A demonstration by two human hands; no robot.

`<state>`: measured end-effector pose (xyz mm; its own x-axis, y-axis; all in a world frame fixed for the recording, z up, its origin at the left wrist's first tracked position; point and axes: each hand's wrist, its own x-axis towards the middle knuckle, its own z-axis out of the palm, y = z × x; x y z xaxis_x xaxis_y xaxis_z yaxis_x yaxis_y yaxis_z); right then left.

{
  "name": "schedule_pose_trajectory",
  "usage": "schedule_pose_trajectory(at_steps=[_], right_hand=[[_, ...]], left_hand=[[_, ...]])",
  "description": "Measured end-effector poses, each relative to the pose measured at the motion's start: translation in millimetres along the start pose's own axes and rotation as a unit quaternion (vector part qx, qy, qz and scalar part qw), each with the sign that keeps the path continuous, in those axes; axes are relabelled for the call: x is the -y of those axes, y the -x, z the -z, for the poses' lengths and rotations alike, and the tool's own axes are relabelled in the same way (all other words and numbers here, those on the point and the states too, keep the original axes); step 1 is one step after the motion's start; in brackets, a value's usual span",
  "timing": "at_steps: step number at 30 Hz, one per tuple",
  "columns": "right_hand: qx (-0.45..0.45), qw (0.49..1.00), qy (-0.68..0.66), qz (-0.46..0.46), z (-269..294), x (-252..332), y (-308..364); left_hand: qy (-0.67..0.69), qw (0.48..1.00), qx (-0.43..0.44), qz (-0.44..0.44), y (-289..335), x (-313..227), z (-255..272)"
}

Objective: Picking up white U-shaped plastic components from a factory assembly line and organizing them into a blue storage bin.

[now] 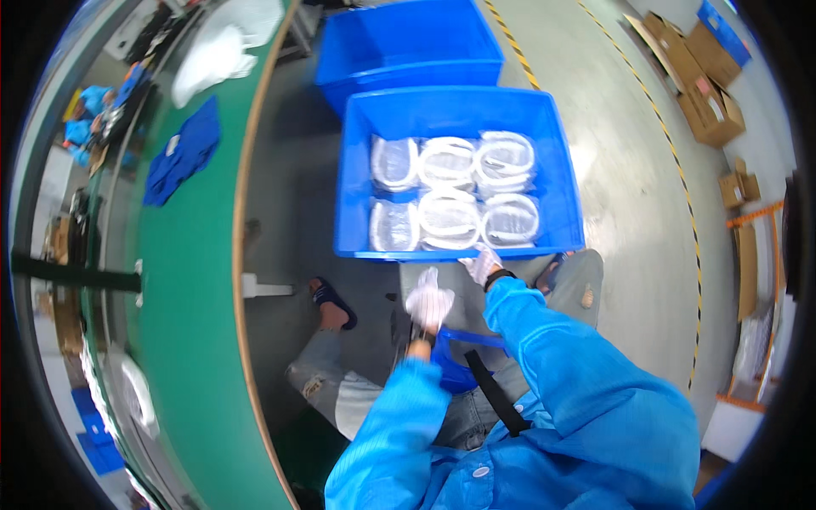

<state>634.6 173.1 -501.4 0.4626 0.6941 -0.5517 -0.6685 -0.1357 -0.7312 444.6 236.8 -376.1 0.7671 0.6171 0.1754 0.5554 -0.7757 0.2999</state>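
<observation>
The right hand (482, 264), white-gloved, is set against the near rim of the blue bin (357, 170), at its six o'clock; the fingers are drawn together there, but whether the rim is gripped cannot be told. The left hand (429, 299), likewise gloved, is held near the same rim, at eight o'clock from the right hand; it is blurred, its fingers appear curled, and whether anything is held cannot be told.

The bin is placed at one o'clock of the view; in it six white-edged packs (449, 219) are laid in two rows of three; just beyond, at twelve o'clock, a second bin (408, 75) is partly hidden. At nine o'clock a green table (187, 289) is seen, on which a blue cloth (185, 153) is laid toward ten; cartons (712, 121) are stacked at two o'clock; an orange rack (756, 214) is seen at three.
</observation>
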Motion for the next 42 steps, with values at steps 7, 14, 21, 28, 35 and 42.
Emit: schedule_pose_trajectory(at_steps=[7,14,21,28,35,42], right_hand=[[0.179,0.98,0.063,-0.053,30,45,103],[0.229,0.948,0.102,-0.196,-71,104,153],[0.696,0.68,0.23,-0.026,-379,230,314],[0.588,0.76,0.278,-0.014,-540,161,258],[0.303,0.688,0.416,0.512,-652,87,300],[0.231,0.584,0.517,0.582,-761,60,306]], left_hand=[[0.454,0.807,0.051,0.374,155,-64,293],[0.524,0.781,-0.224,0.256,217,-84,373],[0.233,0.806,-0.379,0.391,301,-38,482],[-0.064,0.88,-0.291,0.37,258,18,448],[-0.083,0.864,-0.247,0.431,287,21,460],[-0.063,0.861,-0.283,0.418,300,10,453]])
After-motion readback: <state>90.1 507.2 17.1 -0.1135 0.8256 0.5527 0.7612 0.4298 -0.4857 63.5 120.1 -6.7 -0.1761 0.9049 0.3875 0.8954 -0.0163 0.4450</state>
